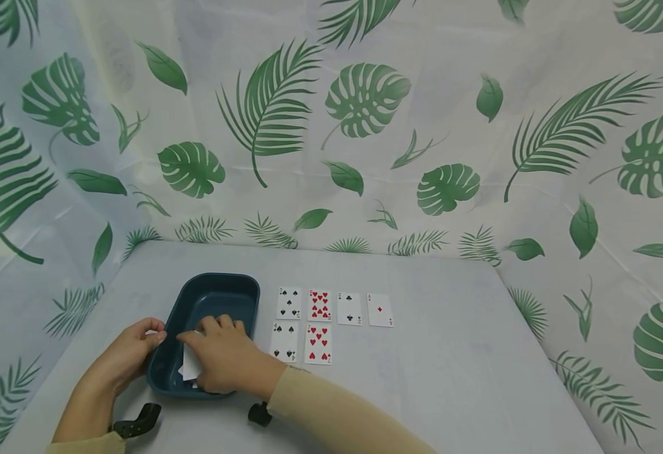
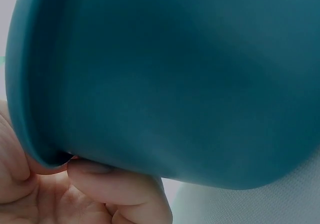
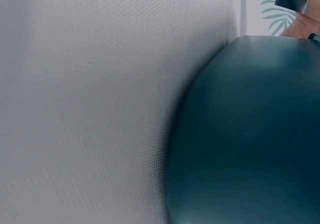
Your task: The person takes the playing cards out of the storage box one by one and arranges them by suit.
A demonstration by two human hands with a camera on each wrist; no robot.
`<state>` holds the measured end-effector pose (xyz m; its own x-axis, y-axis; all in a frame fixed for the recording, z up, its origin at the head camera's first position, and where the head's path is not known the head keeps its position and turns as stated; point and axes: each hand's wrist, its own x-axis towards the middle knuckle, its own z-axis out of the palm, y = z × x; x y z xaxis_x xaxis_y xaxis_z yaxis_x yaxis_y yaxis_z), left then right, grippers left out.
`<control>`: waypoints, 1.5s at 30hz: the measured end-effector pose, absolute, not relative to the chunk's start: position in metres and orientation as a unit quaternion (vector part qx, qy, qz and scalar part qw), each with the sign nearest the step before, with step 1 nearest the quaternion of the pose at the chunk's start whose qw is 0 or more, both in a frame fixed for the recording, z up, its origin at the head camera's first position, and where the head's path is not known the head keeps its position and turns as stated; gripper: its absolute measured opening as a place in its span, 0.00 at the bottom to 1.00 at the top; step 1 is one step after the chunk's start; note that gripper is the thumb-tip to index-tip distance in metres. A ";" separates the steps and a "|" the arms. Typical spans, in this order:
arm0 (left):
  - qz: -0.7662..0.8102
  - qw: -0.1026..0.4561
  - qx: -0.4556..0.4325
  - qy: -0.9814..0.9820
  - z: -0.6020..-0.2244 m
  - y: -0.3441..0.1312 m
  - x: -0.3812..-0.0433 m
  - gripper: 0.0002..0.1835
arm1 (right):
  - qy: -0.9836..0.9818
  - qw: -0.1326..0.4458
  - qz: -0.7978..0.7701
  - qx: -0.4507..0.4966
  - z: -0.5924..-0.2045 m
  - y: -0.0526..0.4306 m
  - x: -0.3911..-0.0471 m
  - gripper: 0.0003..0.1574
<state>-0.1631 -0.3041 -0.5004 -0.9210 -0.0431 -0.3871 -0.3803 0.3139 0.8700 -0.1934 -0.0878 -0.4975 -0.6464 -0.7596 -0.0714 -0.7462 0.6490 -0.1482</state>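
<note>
A dark teal-blue tray (image 1: 250,296) with rounded corners stands on the left part of the table. My left hand (image 1: 130,353) pinches its left rim between thumb and fingers; in the left wrist view the fingers (image 2: 120,186) sit against the rim's edge. Inside the tray, my right hand (image 1: 224,356) has its fingers curled down over white playing cards (image 1: 191,366), apparently gripping one, though the hand hides most of it. In the right wrist view only the tray's outer wall (image 3: 245,134) fills the right side; the right hand is out of that view.
Right of the tray, face-up cards lie in two rows: a five of spades (image 1: 288,304), a many-pip heart (image 1: 319,306), a two of clubs (image 1: 349,309) and an ace of diamonds (image 1: 380,310) behind; a four of spades (image 1: 283,342) and seven of hearts (image 1: 318,344) nearer. Leaf-printed cloth (image 1: 365,208) surrounds the table.
</note>
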 end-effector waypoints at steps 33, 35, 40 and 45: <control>0.562 0.157 -0.148 0.799 -0.503 -0.304 -0.167 0.11 | 0.849 0.046 -0.245 -0.466 -0.483 -0.052 -0.198 0.53; 0.559 0.157 -0.152 0.800 -0.503 -0.303 -0.167 0.11 | 0.849 0.043 -0.253 -0.462 -0.482 -0.049 -0.198 0.54; 0.554 0.159 -0.155 0.802 -0.500 -0.302 -0.167 0.12 | 0.843 0.036 -0.278 -0.460 -0.478 -0.040 -0.198 0.55; 0.553 0.157 -0.154 0.803 -0.501 -0.301 -0.167 0.12 | 0.836 0.038 -0.308 -0.453 -0.476 -0.030 -0.197 0.54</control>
